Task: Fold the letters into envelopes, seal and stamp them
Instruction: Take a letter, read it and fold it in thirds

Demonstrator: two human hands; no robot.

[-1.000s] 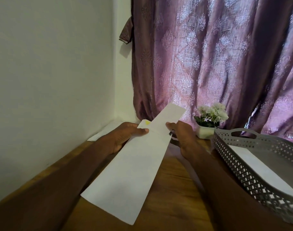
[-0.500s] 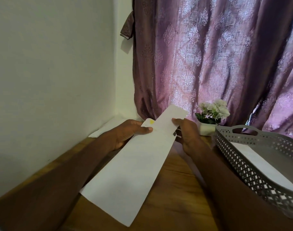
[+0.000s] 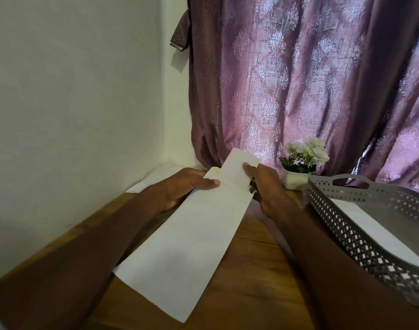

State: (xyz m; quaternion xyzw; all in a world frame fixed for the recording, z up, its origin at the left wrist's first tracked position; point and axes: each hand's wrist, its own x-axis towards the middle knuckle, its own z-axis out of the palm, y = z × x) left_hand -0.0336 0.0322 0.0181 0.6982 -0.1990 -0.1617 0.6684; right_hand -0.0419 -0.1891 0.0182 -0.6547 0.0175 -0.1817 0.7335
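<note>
Letter (image 3: 239, 163) slid deeper into 1 envelope (image 3: 179, 246), 2 hands gripping.

long white envelope (image 3: 187, 244) held above table, folded letter (image 3: 239, 166) protruding

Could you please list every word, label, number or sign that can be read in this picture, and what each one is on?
None can be read.
The folded letter and the paper in the grey basket show blank white.
A yellow mark on the envelope is too small and blurred to read.
</note>
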